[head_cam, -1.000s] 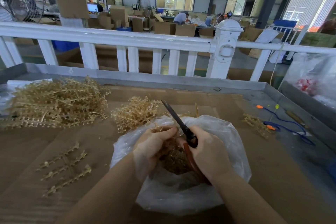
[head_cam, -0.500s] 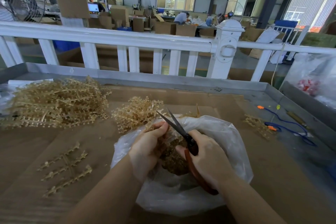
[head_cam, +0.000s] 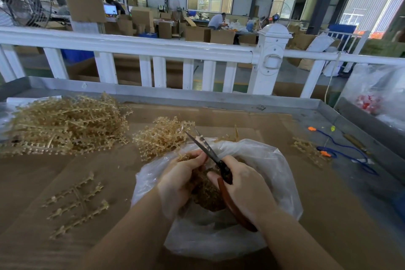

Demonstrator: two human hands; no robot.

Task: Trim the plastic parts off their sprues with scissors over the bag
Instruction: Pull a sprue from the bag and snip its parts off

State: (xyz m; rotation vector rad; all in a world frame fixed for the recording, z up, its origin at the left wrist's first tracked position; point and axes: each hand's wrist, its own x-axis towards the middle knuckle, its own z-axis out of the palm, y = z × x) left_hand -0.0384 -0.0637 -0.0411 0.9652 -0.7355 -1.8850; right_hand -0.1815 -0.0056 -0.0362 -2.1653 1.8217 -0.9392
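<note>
Scissors in R hand, sprue piece pinched in L hand, both over the open bag.

R hand is wrapped round the red-brown handles w/ fingers closed on them; blades stand slightly apart, tips pointing up and away to the L, a bit of tan plastic between them near the tips. L hand's fingers are curled tight on a tan sprue piece just beside the blades; prob. touching them, but it's too blurred to be sure. Directly under both hands, inside the clear bag, sits a mound of cut parts. Bag lies on the cardboard-covered table. Just beyond the bag is a small sprue heap, a big sprue pile far L, three loose sprues near L.
</note>
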